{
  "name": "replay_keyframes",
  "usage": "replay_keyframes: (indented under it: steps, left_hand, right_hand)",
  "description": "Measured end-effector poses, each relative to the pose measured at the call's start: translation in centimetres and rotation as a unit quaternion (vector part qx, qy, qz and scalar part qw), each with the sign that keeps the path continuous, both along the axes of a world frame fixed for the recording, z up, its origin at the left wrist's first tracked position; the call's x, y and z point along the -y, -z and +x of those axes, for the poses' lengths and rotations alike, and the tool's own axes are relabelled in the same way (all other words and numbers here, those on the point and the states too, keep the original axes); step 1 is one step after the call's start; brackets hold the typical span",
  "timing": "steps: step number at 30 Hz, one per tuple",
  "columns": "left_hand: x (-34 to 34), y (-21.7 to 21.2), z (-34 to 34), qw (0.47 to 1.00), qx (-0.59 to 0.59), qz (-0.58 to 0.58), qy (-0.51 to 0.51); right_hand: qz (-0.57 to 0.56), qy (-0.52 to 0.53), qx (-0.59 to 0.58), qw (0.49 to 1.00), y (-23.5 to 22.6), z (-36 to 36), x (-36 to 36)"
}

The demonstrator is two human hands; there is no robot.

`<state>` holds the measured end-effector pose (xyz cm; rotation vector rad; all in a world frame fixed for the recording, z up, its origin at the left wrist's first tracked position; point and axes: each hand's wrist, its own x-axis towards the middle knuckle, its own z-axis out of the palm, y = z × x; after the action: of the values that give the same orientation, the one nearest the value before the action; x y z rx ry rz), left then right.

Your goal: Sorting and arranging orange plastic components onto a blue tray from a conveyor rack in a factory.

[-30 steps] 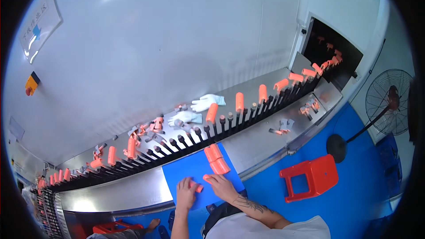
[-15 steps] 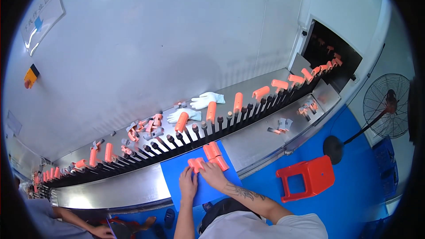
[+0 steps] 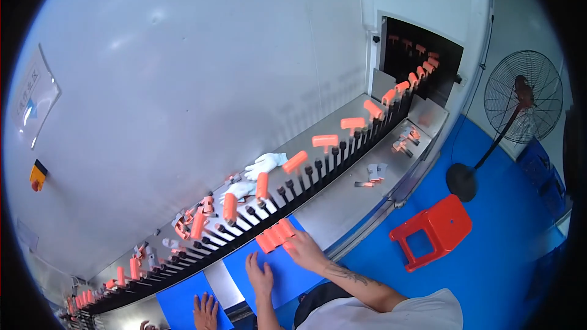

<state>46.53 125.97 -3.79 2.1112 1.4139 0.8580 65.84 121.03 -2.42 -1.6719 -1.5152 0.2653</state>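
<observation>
Three orange half-round plastic shells (image 3: 275,236) lie side by side at the far part of a blue sheet (image 3: 282,278) on the metal ledge. My right hand (image 3: 304,252) is closed on the near end of the rightmost shell; its fingertips are partly hidden. Below the leftmost shell, my left hand (image 3: 260,274) is over the sheet with fingers and thumb apart, holding nothing. Just beyond the shells runs a row of black upright holders (image 3: 282,194), several of them topped with orange shells (image 3: 324,141).
White gloves (image 3: 266,165) and loose orange and grey pieces (image 3: 183,225) lie behind the holders. Grey pieces (image 3: 376,172) rest on the right ledge. A red stool (image 3: 449,223) and a fan (image 3: 523,95) stand right. Another person's hand (image 3: 205,313) lies on a second blue sheet (image 3: 177,298).
My left hand has come away from the shell it touched; that shell now lies against the other two. The view has turned, and another person's hand on a second blue sheet has appeared.
</observation>
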Motion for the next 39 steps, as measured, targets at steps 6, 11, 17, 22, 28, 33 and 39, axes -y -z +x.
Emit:
replay_keyframes:
  steps: [6,11,17,22,28,33,39]
  left_hand:
    - [-1.7,-9.2,4.9,0.98,0.07,0.144,0.119]
    - [-9.5,-17.6,11.6,0.947,-0.077,0.268,0.157]
    - [-11.2,-18.1,9.4,0.947,-0.27,0.148,0.088]
    - [-13.5,-20.6,4.4,0.986,-0.105,-0.092,0.088]
    - [-2.6,-12.7,-5.8,0.994,0.076,-0.038,0.068]
    - [4.9,-2.8,-9.5,0.977,-0.136,-0.132,0.099]
    - [1.2,2.5,-11.2,0.995,-0.088,0.016,0.033]
  right_hand:
    - [0.206,0.096,0.006,0.974,-9.8,9.6,-3.8]
    - [0.064,0.081,0.172,0.98,-14.7,15.3,-8.5]
    - [-0.008,0.028,0.233,0.972,-15.9,11.0,-10.7]
    - [-0.08,0.03,-0.074,0.994,-18.7,11.7,-12.3]
    - [0.094,-0.097,-0.265,0.955,-8.7,3.1,-2.2]
    - [-0.09,-0.098,-0.17,0.976,1.9,-6.3,6.3]
    - [0.008,-0.124,0.02,0.992,5.0,-11.4,3.3]
